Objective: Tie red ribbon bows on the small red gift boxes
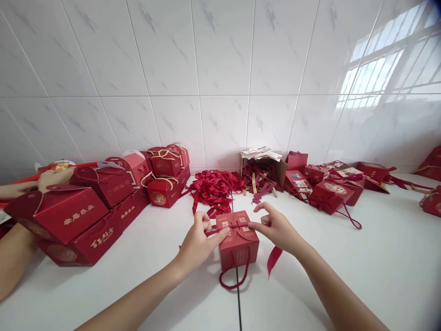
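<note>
A small red gift box (239,253) with gold characters stands on the white table in front of me, its twisted cord handle (234,286) hanging down the near side. A dark red ribbon (274,262) runs across the box top, one end trailing out to the right. My left hand (201,234) pinches the ribbon at the left of the top, its thumb on the lid. At the right edge of the top, my right hand (274,227) closes thumb and fingertips on the ribbon, the index finger raised and bent.
Stacked red boxes (127,207) fill the left, where another person's arms (17,257) reach in. Loose red ribbons (215,188) lie near the tiled wall beside an open carton (280,170) of ribbon pieces. More red boxes (330,195) lie at right.
</note>
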Motion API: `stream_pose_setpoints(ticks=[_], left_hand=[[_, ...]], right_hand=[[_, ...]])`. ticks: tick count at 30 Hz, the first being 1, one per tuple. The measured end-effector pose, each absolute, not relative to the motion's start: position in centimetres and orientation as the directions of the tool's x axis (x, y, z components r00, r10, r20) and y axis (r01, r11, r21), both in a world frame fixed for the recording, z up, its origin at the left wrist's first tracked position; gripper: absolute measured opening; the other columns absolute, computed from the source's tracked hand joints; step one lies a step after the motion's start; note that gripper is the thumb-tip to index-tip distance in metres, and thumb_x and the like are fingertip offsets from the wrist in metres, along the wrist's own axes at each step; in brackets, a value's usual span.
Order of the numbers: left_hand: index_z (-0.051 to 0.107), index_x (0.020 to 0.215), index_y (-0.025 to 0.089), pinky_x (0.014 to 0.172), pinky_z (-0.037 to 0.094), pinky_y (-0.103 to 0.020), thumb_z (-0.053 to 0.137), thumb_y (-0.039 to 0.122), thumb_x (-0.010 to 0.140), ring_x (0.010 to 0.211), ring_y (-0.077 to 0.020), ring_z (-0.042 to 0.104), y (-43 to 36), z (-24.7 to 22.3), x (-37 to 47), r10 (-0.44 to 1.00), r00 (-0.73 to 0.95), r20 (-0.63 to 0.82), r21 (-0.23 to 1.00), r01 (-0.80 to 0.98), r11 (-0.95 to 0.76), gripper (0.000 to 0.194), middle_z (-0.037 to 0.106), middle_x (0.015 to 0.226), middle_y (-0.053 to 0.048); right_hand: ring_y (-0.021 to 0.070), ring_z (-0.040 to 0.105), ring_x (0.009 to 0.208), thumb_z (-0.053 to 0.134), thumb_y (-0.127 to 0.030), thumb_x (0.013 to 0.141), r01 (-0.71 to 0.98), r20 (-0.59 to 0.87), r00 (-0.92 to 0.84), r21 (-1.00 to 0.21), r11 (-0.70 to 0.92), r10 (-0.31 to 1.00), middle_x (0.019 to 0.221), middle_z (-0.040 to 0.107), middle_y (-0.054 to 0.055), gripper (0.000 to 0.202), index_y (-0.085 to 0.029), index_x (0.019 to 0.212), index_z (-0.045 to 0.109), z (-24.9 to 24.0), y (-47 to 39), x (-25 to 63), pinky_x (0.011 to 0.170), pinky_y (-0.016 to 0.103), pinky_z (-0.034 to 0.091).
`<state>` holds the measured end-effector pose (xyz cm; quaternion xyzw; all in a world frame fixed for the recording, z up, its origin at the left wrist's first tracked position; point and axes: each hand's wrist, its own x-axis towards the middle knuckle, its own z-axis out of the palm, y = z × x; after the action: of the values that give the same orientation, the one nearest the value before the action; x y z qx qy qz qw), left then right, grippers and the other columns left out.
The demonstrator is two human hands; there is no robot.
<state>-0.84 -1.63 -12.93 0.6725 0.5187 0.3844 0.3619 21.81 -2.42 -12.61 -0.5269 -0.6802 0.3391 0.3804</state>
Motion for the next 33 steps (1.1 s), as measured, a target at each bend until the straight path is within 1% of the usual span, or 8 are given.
stream_pose_setpoints(ticks=[3,6,10,14,18,22,26,33], left_hand=[[0.032,0.082,0.024,0.054,0.029,-0.022,0.048,0.055,0.082,0.052,-0.0098,0.033,-1.3,-13.0,-1.7,0.973,0.177,0.148,0.876,0.433,-0.212,0.035,0.029,0.056,0.011],[0.041,0.08,0.022,0.05,0.027,-0.021,0.039,0.05,0.086,0.051,-0.0097,0.034,-0.3,-12.3,-3.0,0.963,0.269,0.019,0.866,0.477,-0.15,0.029,0.035,0.057,0.009],[0.058,0.077,0.018,0.045,0.025,-0.02,0.061,0.037,0.071,0.05,-0.0094,0.039,0.9,-9.8,-4.5,0.842,0.471,-0.265,0.793,0.603,-0.088,0.02,0.049,0.055,0.005],[0.067,0.069,0.015,0.038,0.018,-0.021,0.07,0.035,0.064,0.038,-0.0065,0.033,0.8,-7.5,-4.4,0.615,0.653,-0.442,0.811,0.584,-0.038,0.021,0.051,0.047,0.003],[0.072,0.088,0.014,0.039,0.015,-0.022,0.059,0.043,0.079,0.036,-0.0036,0.025,-0.9,-6.9,-2.6,0.717,0.655,-0.237,0.941,0.338,0.001,0.033,0.045,0.05,0.005],[0.07,0.105,0.017,0.046,0.03,-0.02,0.061,0.036,0.08,0.049,-0.0073,0.036,-2.5,-7.6,-0.8,0.899,0.433,0.063,0.941,0.274,-0.198,0.033,0.049,0.061,0.003],[0.07,0.105,0.023,0.056,0.042,-0.022,0.05,0.024,0.084,0.066,-0.012,0.05,-2.9,-8.9,0.3,0.873,0.339,0.351,0.77,0.427,-0.475,0.029,0.055,0.087,-0.004],[0.067,0.105,0.024,0.072,0.052,-0.031,0.04,0.015,0.086,0.084,-0.0179,0.059,-2.8,-11.2,0.9,0.755,0.367,0.543,0.49,0.592,-0.64,0.034,0.051,0.102,-0.008]], right_hand=[[0.0083,0.022,0.051,0.06,-0.043,0.079,0.367,0.221,-0.243,-0.88,0.3,0.945,0.055,0.024,-0.01,0.034,-0.022,0.076,0.032,-12.2,-2.6,22.9,0.048,0.021,0.022],[0.0084,0.026,0.053,0.049,-0.038,0.086,0.432,0.209,-0.351,-0.828,0.356,0.913,0.061,0.03,-0.006,0.033,-0.019,0.065,0.032,-11.0,-3.5,23.9,0.049,0.023,0.024],[0.01,0.041,0.058,0.043,-0.019,0.083,0.701,0.211,-0.355,-0.584,0.409,0.911,0.073,0.046,0.001,0.029,-0.016,0.055,0.046,-9.3,-4.8,23.9,0.055,0.026,0.033],[0.0115,0.046,0.058,0.047,-0.016,0.08,0.844,0.342,-0.26,-0.375,0.384,0.903,0.073,0.047,0.003,0.026,-0.016,0.057,0.059,-9.4,-4.7,22.6,0.057,0.028,0.036],[0.0136,0.049,0.063,0.052,-0.022,0.082,0.715,0.617,-0.103,-0.499,0.489,0.78,0.073,0.05,0.005,0.023,-0.016,0.069,0.07,-9.9,-3.8,21.2,0.06,0.028,0.04],[0.0126,0.047,0.06,0.058,-0.027,0.079,0.488,0.525,-0.028,-0.736,0.47,0.851,0.069,0.05,0.002,0.02,-0.019,0.066,0.071,-9.5,-3.8,20.0,0.054,0.026,0.038],[0.013,0.048,0.062,0.062,-0.028,0.074,0.39,0.357,-0.095,-0.846,0.364,0.929,0.07,0.051,0.002,0.017,-0.019,0.063,0.071,-8.9,-3.9,18.5,0.058,0.028,0.04],[0.0145,0.048,0.064,0.056,-0.017,0.068,0.418,0.263,-0.117,-0.861,0.288,0.958,0.065,0.047,0.001,0.019,-0.017,0.049,0.058,-9.4,-3.3,16.8,0.062,0.03,0.042]])
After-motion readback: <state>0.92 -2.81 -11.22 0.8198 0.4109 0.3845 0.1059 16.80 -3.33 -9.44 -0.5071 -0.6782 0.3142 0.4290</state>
